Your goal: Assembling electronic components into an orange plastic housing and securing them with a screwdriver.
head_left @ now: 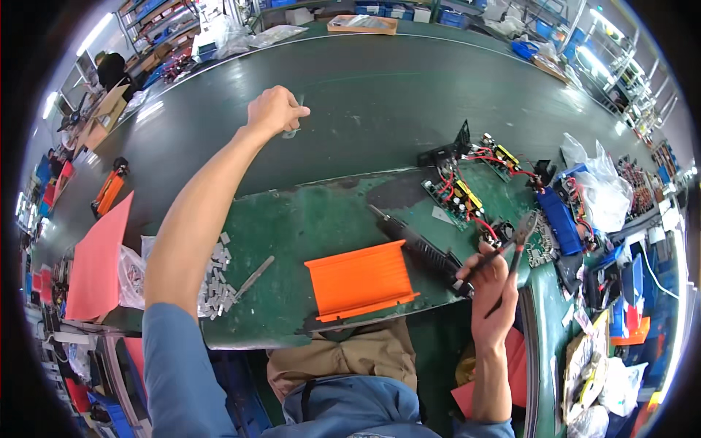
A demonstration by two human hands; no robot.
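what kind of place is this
Probably an electronics assembly line: a long dark conveyor belt, wired circuit boards on the green bench, and pliers in the right hand.

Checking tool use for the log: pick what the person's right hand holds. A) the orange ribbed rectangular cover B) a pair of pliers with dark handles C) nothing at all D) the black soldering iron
B: the right hand is closed around the dark handles of a pair of metal pliers, while the orange ribbed rectangular cover and the black soldering iron lie on the green bench mat.
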